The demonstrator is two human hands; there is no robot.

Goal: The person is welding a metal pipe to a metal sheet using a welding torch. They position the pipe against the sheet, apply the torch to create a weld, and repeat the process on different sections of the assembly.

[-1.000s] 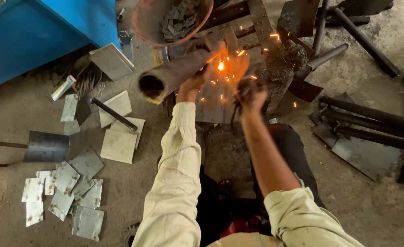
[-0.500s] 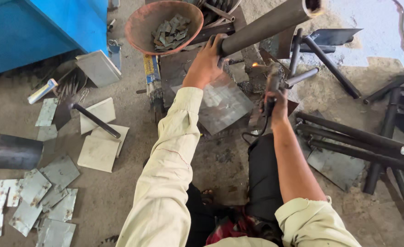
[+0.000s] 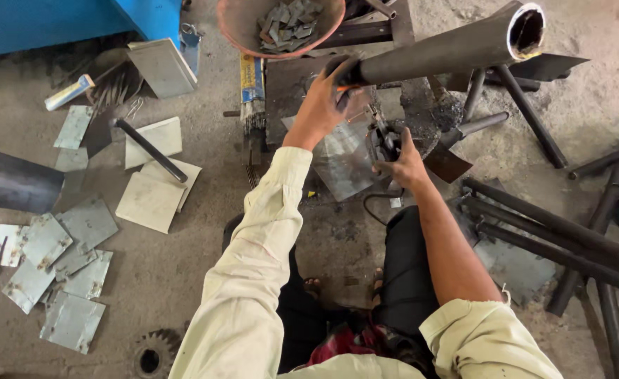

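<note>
The left hand (image 3: 321,105) has its grip closed round the near end of the steel pipe (image 3: 449,45), whose long axis runs up and right away from it, while the right hand (image 3: 402,163) clasps the welding holder (image 3: 381,140) just below.

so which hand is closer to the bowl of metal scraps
Left. The left hand grips the pipe end just below the bowl; the right hand holds the welding holder, lower and farther off.
</note>
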